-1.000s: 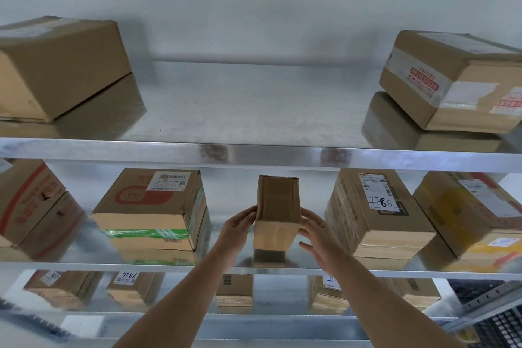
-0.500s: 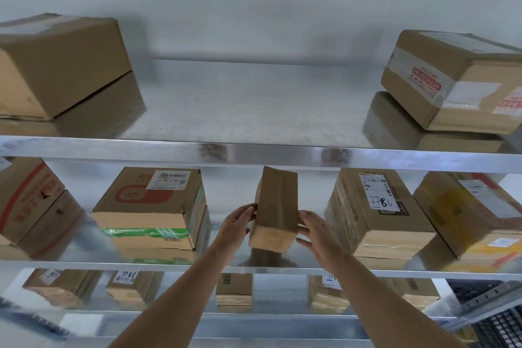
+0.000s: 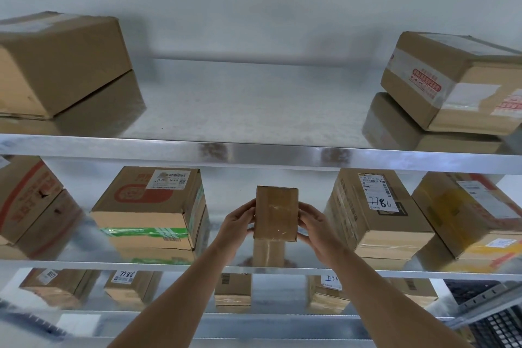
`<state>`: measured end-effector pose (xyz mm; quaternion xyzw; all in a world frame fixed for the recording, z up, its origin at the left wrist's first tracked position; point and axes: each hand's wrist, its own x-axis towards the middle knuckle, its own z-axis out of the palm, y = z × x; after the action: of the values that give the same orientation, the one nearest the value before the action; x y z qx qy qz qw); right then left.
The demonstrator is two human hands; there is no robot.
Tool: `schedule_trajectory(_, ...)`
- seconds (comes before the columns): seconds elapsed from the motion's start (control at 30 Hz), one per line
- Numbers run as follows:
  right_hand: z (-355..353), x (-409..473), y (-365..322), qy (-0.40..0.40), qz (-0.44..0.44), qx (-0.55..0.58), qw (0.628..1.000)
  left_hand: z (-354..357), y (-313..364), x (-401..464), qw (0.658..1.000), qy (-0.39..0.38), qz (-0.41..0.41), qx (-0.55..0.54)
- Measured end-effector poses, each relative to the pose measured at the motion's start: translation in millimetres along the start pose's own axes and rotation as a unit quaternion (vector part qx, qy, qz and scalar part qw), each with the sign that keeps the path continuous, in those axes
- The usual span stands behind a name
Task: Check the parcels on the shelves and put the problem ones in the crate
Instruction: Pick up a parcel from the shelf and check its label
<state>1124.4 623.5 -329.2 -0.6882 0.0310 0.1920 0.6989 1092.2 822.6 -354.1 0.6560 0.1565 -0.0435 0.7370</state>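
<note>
A small brown parcel (image 3: 276, 213) is held upright between both hands just above the middle shelf (image 3: 169, 265), in the gap between the green-taped box (image 3: 149, 213) and the box marked 7786 (image 3: 375, 212). The left hand (image 3: 237, 224) is curled round the parcel's left edge and the right hand (image 3: 315, 224) round its right edge, so each side is gripped and a broad face is turned toward the camera. This hold is judged to serve inspection: with the parcel clear of the shelf, its faces can be shown one at a time. The face presented is plain cardboard under clear tape; no label is seen on it, which may be what is being checked. Its far side and underside are hidden, and only its reflection in the polished metal is seen below.

Two larger boxes sit at either end of the top shelf (image 3: 254, 150), both cut off by the frame edges. The small parcels on the lowest shelf are blurred, and their handwritten numbers are only partly legible. A dark slatted crate (image 3: 497, 325) is cut off at the lower right corner, so its contents cannot be made out
</note>
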Motion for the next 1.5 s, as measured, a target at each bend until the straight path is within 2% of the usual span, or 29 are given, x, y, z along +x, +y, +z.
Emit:
schedule_trajectory(0.73, 0, 8, 3, 0.009, 0.016, 0.004, 1.0, 0, -1, 1, 1.0, -0.01, -0.002, -0.012)
schedule_trajectory(0.9, -4, 11, 2, 0.014, -0.002, -0.005, 1.0, 0, -1, -3, 1.0, -0.009, -0.012, -0.017)
schedule_trajectory(1.1, -6, 19, 2, 0.004, -0.007, -0.07, 0.998, 0, -7, 6, 0.986, -0.017, -0.123, -0.108)
schedule_trajectory(1.3, -6, 31, -2, 0.014, -0.045, -0.135, 0.99, -5, -9, 14, 0.97, -0.008, -0.184, -0.161)
schedule_trajectory(1.4, -5, 38, 2, -0.006, -0.059, -0.187, 0.98, -4, -12, 18, 0.973, 0.013, -0.186, -0.134)
schedule_trajectory(1.5, -7, 44, 15, 0.009, -0.058, -0.236, 0.97, -2, -18, 24, 0.982, 0.028, -0.177, -0.06)
